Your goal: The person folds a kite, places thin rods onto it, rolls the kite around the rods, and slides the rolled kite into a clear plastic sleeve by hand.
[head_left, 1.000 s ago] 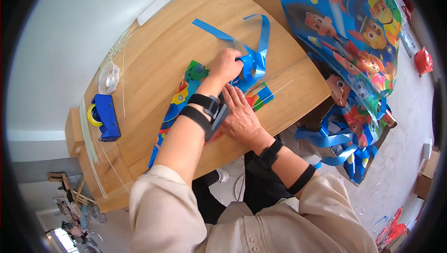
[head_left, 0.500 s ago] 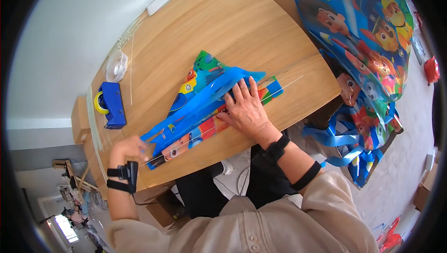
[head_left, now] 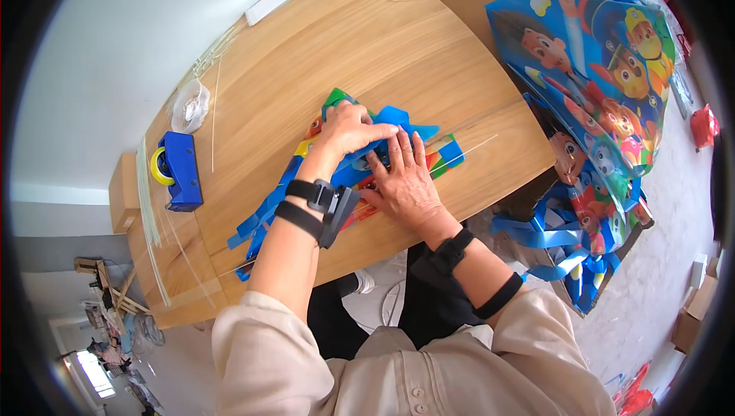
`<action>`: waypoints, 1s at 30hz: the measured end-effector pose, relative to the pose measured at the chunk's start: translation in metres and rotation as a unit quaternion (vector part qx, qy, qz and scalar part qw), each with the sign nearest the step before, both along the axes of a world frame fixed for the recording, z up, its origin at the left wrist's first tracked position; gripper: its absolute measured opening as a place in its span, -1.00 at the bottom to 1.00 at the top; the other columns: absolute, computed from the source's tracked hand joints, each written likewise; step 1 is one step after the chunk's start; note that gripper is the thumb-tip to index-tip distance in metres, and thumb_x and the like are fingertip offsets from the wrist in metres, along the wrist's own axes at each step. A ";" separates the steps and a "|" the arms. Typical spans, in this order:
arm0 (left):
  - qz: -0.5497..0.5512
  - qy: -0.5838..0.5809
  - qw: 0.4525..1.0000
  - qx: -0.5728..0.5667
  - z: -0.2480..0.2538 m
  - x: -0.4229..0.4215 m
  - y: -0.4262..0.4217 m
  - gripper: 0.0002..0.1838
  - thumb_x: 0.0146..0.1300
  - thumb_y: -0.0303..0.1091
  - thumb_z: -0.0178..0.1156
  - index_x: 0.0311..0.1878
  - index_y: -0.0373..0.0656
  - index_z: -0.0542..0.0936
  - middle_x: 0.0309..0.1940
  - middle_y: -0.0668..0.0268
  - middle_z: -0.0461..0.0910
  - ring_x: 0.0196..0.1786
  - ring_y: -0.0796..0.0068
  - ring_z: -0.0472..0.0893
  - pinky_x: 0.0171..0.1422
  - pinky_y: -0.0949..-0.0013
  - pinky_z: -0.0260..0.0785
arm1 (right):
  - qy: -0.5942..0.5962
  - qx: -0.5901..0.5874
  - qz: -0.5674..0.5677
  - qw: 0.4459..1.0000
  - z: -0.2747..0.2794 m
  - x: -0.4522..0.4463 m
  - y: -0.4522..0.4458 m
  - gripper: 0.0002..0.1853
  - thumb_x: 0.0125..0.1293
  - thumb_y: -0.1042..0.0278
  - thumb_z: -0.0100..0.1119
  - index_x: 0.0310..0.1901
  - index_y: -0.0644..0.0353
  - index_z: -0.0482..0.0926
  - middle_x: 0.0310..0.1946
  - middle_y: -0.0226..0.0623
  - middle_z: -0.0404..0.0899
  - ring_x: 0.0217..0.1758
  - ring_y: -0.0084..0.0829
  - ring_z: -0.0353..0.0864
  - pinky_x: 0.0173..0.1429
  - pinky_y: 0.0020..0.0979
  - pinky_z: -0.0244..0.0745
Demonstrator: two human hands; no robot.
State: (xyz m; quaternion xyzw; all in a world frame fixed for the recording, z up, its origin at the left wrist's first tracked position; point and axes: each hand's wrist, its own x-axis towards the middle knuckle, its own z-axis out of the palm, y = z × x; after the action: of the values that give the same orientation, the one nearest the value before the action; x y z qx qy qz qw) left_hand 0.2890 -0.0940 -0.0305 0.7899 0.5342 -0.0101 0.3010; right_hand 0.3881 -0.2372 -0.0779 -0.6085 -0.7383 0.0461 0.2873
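Note:
A folded, colourful cartoon-printed plastic sheet [head_left: 449,153] lies slantwise on the wooden table, with blue strips [head_left: 264,213] along it. My left hand [head_left: 351,131] rests over its upper part, thumb stretched out toward my right fingertips and the other fingers bent down, partly hidden. Just right of it, my right hand [head_left: 406,186] lies flat with fingers spread, pressing on the sheet. Blue film [head_left: 398,117] bunches up beyond the fingertips. A thin white rod [head_left: 480,145] sticks out past the sheet's right end.
A blue tape dispenser [head_left: 182,172] and a clear bowl [head_left: 190,106] stand on the left of the table [head_left: 360,41]. Thin white rods [head_left: 150,209] line its left edge. At the right, a large printed sheet [head_left: 612,56] hangs over a box with blue strips.
My left hand has come from the sheet's lower left end back up beside my right hand. The blue film there is now bunched. My right hand stays on the sheet.

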 end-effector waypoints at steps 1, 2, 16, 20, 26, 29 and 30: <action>-0.001 0.001 1.000 -0.001 0.001 -0.002 -0.006 -0.44 -0.13 0.11 0.44 -0.34 -0.29 0.67 -0.22 -0.05 0.63 -0.04 0.06 0.57 0.05 0.19 0.42 | 0.001 -0.001 -0.001 1.000 0.000 0.000 -0.001 -0.27 0.12 -0.16 0.22 0.20 0.25 0.44 0.28 0.30 0.21 0.44 0.18 0.08 0.50 0.15 -0.17; -0.008 -0.041 0.998 -0.046 0.000 -0.007 -0.010 -0.48 -0.07 0.03 0.44 -0.32 -0.32 0.64 -0.32 0.08 0.62 -0.19 0.25 0.57 -0.06 0.28 0.43 | 0.000 -0.005 -0.001 1.000 0.001 0.000 -0.001 -0.27 0.12 -0.16 0.21 0.18 0.27 0.44 0.28 0.30 0.21 0.43 0.18 0.08 0.50 0.15 -0.17; 0.055 -0.105 0.977 0.175 -0.018 -0.020 -0.051 -0.47 -0.08 0.01 0.44 -0.28 -0.30 0.58 -0.25 0.04 0.54 -0.14 0.13 0.53 -0.06 0.19 0.42 | -0.005 -0.011 -0.002 1.000 0.003 0.000 0.000 -0.28 0.12 -0.18 0.20 0.12 0.29 0.46 0.26 0.31 0.23 0.43 0.19 0.09 0.51 0.12 -0.18; 0.009 -0.035 0.984 0.175 -0.018 -0.020 -0.042 -0.55 -0.06 -0.06 0.39 -0.36 -0.31 0.58 -0.29 0.01 0.54 -0.13 0.10 0.54 -0.07 0.15 0.41 | -0.017 -0.032 -0.002 0.999 0.003 -0.001 -0.001 -0.30 0.12 -0.18 0.20 0.15 0.23 0.46 0.27 0.31 0.22 0.42 0.19 0.09 0.51 0.12 -0.19; 0.078 -0.239 0.957 -0.143 0.013 -0.049 -0.046 -0.80 -0.01 -0.37 0.34 -0.41 -0.21 0.50 -0.59 0.29 0.52 -0.65 0.62 0.41 -0.57 0.51 0.27 | 0.000 -0.006 0.000 1.000 0.001 -0.001 -0.001 -0.32 0.13 -0.16 0.20 0.18 0.14 0.46 0.25 0.29 0.24 0.40 0.21 0.12 0.50 0.13 -0.18; 0.118 -0.272 0.918 -0.263 0.029 -0.068 -0.053 -0.77 0.07 -0.31 0.36 -0.37 -0.20 0.50 -0.60 0.31 0.52 -0.71 0.71 0.33 -0.66 0.59 0.14 | 0.004 -0.006 0.000 1.000 0.003 -0.001 -0.001 -0.33 0.12 -0.13 0.23 0.19 0.13 0.45 0.24 0.28 0.25 0.40 0.20 0.12 0.50 0.12 -0.17; 0.144 -0.280 0.895 -0.315 0.032 -0.074 -0.054 -0.74 0.12 -0.26 0.36 -0.35 -0.22 0.52 -0.61 0.30 0.52 -0.72 0.74 0.31 -0.67 0.61 0.09 | 0.003 -0.011 -0.002 1.000 0.003 -0.001 -0.001 -0.32 0.10 -0.10 0.25 0.20 0.13 0.45 0.24 0.27 0.25 0.40 0.20 0.12 0.49 0.12 -0.15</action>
State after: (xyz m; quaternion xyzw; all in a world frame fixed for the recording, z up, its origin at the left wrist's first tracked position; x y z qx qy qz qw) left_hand 0.2148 -0.1479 0.0011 0.5379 0.5046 0.0877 0.6696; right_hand 0.3872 -0.2383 -0.0748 -0.6126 -0.7360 0.0555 0.2825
